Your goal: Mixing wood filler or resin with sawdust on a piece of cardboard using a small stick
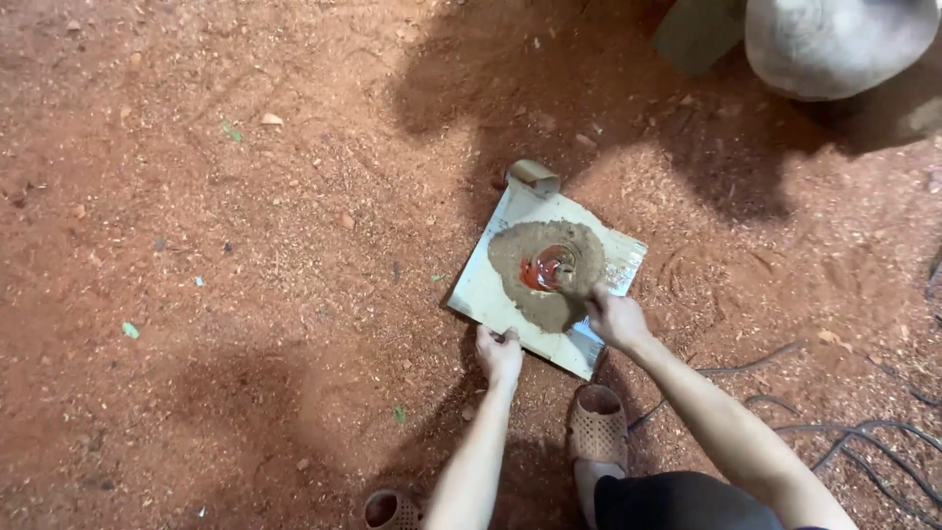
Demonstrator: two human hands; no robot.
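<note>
Left hand [499,353]: my fingers clenched on the near edge of the white board [491,290].
Right hand [613,316]: fingers pinching the sand mound [540,257] around its red centre [540,273].
Floor [245,245]: red dirt.

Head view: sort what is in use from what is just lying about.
In use:
left hand gripping the white board
right hand at the brown sandy mound
red liquid in its hollow

Lying about:
grey rounded vessel
dark cables
green scraps

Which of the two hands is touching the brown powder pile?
The right hand, at the pile's edge; the left hand only grips the board's near edge.
</note>
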